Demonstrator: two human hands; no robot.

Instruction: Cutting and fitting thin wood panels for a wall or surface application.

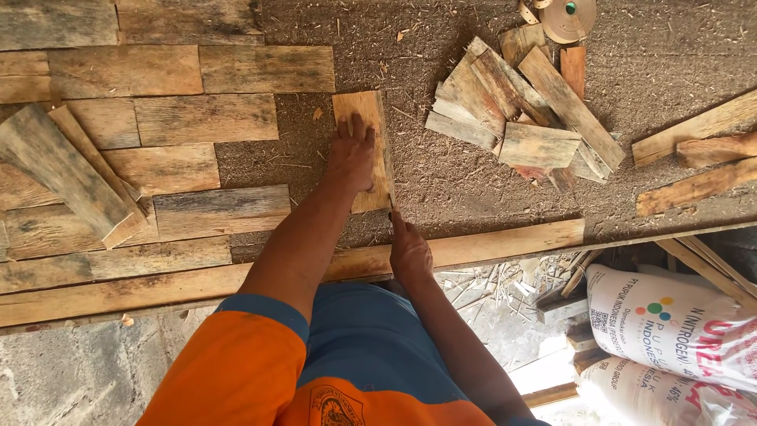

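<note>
My left hand lies flat, fingers spread, on a small pale wooden plank and holds it down on the sawdust-covered work surface. My right hand sits just below the plank's near right corner. Its fingers are closed around what looks like a thin dark tool, whose tip touches the plank's edge. I cannot tell what kind of tool it is. My orange sleeve and blue clothing fill the bottom of the view.
Weathered planks lie in rows at the left, with a loose board slanted across them. A pile of offcuts lies at the upper right, and longer strips at the far right. A long batten lines the near edge. White sacks stand below right.
</note>
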